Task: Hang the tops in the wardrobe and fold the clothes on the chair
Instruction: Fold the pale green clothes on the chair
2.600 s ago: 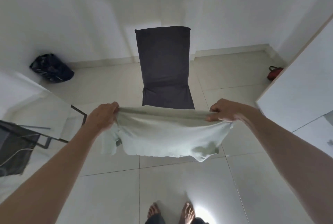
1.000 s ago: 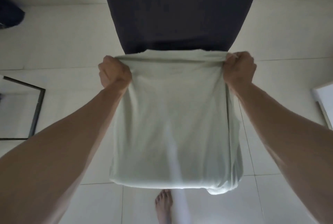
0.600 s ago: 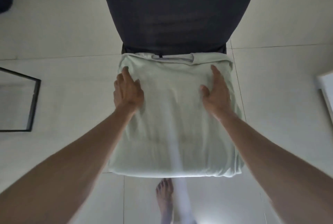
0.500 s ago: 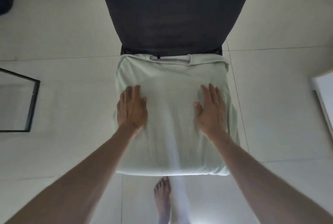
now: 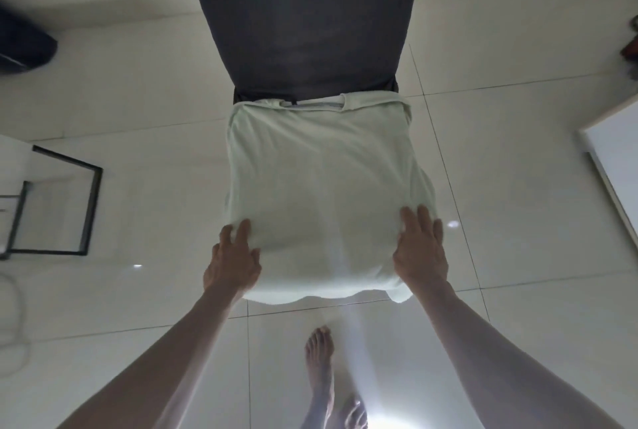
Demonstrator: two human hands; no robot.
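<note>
A pale green top (image 5: 321,187) lies spread flat over the seat of the dark grey chair (image 5: 300,21), its collar against the backrest and its lower edge hanging over the seat's front. My left hand (image 5: 233,261) rests flat on the top's near left corner, fingers slightly apart. At the near right corner my right hand (image 5: 419,249) lies flat on the cloth too. Neither hand grips the fabric. The seat itself is hidden under the top.
White tiled floor surrounds the chair. A black-framed glass panel (image 5: 88,201) stands at the left, with a dark bag (image 5: 24,49) at the far left. A white cabinet edge (image 5: 611,159) is at the right and a red object (image 5: 630,49) at the far right. My bare feet (image 5: 321,370) stand below the seat.
I lowered the held top onto the chair seat and let go of its shoulders. Both flat hands slid from near the collar down to the front corners.
</note>
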